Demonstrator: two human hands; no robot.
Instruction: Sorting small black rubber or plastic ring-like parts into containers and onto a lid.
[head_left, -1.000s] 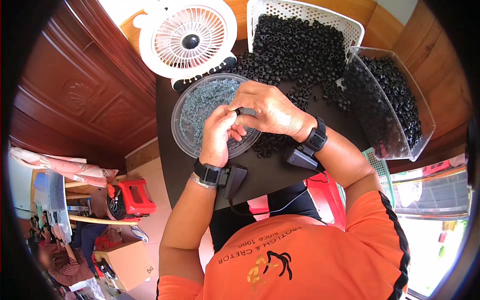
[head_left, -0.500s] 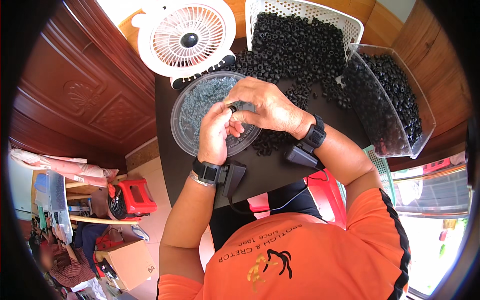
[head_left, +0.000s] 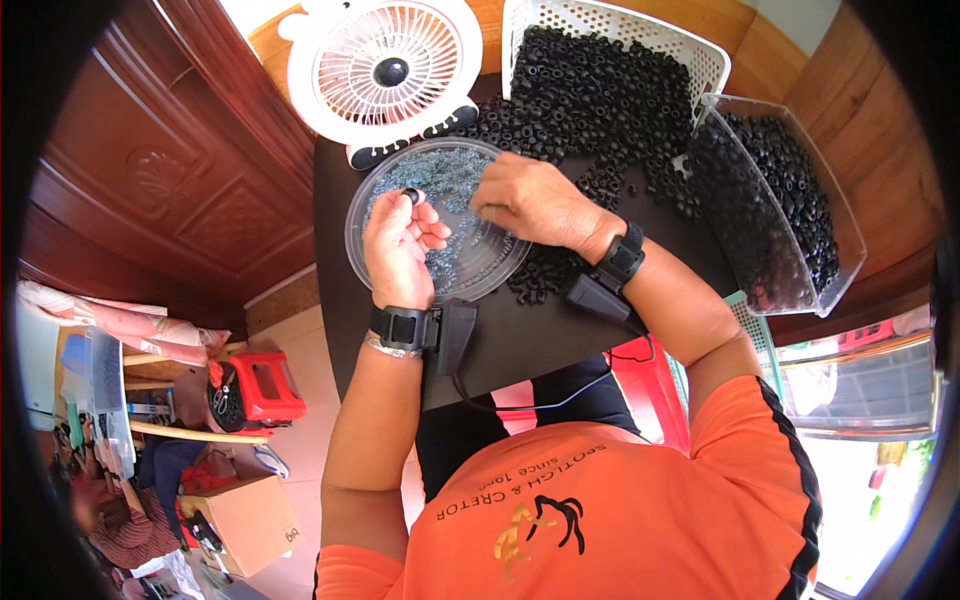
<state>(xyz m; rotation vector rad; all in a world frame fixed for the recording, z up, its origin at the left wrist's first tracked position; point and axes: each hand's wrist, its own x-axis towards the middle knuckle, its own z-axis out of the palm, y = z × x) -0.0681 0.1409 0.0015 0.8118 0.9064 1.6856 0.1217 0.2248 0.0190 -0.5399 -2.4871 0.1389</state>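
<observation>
My left hand (head_left: 398, 250) is over the near left part of a round clear plastic tray (head_left: 355, 250). It pinches a small black ring-shaped part (head_left: 411, 196) between thumb and forefinger, the other fingers curled loosely. Small clear bluish pieces (head_left: 440, 172) are scattered across the tray. My right hand (head_left: 540, 200) hovers above the tray's right side, back of the hand up, with its fingers bent together. Its fingertips are slightly blurred, and anything between them is too small to make out.
A white fan (head_left: 390, 72) stands behind the tray. Black parts (head_left: 600, 100) spill from a white perforated basket (head_left: 712, 62) onto the dark table (head_left: 470, 370). A clear bin (head_left: 775, 225) of black parts stands at the right. Black wrist devices and a cable (head_left: 560, 410) hang near the table's front edge.
My hands have come apart from each other. The left keeps the black part and has moved left; the right has shifted away over the tray's right side.
</observation>
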